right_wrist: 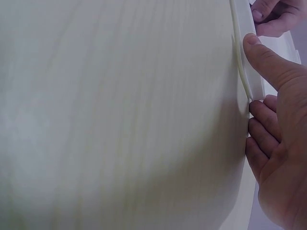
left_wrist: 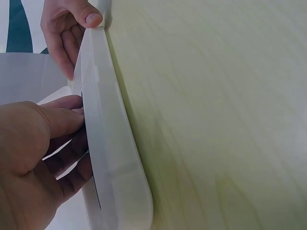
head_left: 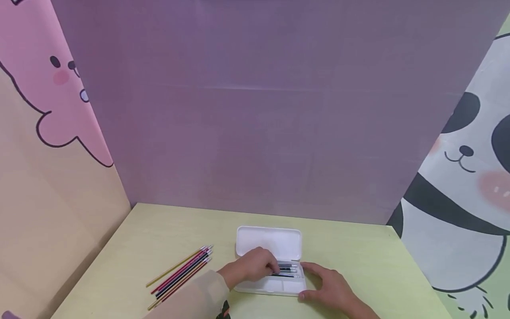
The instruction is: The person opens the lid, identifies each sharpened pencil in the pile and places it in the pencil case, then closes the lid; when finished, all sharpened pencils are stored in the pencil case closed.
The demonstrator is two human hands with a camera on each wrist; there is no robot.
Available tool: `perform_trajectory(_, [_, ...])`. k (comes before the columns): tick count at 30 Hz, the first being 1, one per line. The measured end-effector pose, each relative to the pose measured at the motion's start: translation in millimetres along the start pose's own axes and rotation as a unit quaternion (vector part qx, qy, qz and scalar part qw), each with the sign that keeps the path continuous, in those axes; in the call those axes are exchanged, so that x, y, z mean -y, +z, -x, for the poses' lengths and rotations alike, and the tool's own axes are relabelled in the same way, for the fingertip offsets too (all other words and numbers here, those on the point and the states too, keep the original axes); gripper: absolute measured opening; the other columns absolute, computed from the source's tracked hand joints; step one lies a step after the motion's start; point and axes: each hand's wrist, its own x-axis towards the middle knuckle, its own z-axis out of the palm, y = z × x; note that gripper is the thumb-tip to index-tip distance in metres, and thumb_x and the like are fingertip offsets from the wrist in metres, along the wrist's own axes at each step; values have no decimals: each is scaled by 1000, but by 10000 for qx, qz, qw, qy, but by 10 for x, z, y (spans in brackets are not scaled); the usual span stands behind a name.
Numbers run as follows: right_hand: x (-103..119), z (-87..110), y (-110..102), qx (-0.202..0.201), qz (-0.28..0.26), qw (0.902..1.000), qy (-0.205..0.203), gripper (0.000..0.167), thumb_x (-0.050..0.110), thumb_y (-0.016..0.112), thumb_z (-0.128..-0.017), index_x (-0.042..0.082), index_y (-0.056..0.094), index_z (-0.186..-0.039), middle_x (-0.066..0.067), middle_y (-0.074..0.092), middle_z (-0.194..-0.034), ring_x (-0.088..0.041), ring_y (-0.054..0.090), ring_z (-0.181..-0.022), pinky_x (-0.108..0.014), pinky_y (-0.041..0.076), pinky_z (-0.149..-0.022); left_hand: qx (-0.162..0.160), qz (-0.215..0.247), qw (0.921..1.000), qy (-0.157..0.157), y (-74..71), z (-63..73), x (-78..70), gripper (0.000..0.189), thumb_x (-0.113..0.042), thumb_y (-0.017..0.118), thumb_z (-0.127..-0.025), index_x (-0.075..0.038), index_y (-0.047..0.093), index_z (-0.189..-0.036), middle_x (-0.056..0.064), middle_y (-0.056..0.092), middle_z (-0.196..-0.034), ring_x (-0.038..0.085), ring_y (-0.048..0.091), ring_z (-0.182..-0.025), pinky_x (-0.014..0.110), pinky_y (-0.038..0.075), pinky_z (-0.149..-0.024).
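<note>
A white pencil case point(head_left: 284, 287) lies on the table with its lid point(head_left: 268, 241) folded back. Several dark pencils point(head_left: 288, 268) with pale ends lie in its far compartment. My left hand point(head_left: 256, 265) reaches over the case from the left, fingers curled down into it and pinching a dark pencil, mostly hidden by the hand and the case wall. At the case's right end my right hand point(head_left: 330, 290) holds it between thumb and fingers. In the right wrist view, the right thumb point(right_wrist: 264, 55) presses the near wall.
Left of the case, several coloured pencils point(head_left: 181, 277) lie side by side at a slant on the pale wooden table point(head_left: 358, 248). A purple panel point(head_left: 255, 133) rises behind the table. Side panels carry a pink cartoon animal point(head_left: 36, 57) and a panda point(head_left: 458, 177).
</note>
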Motion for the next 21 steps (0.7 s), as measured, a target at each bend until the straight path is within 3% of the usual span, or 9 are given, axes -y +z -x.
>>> perform_trajectory(9, [25, 8, -18, 81, -100, 9998, 178, 86, 60, 91, -60, 27, 65, -136, 2, 71, -129, -28, 65, -120, -51, 49, -102, -293, 107, 9992, 266, -83, 177, 83, 15, -9, 72, -93, -20, 81, -99, -15, 73, -94, -3, 56, -83, 17, 49, -84])
perform_trajectory(16, [-6, 23, -58, 12, 13, 9998, 215, 88, 60, 92, -59, 25, 66, -136, 1, 72, -129, -29, 65, -120, -51, 50, -101, -679, 712, 9945, 347, -306, 542, 344, 15, -11, 69, -95, -15, 79, -106, -10, 72, -99, -2, 60, -87, 19, 52, -81])
perform_trajectory(21, [-43, 7, -79, -16, 60, 9997, 226, 87, 60, 93, -57, 26, 67, -134, 1, 72, -127, -29, 66, -118, -51, 50, -100, -749, 1340, 9881, 57, -515, 858, 613, 16, -10, 70, -94, -7, 77, -109, -5, 72, -97, 2, 60, -82, 22, 51, -73])
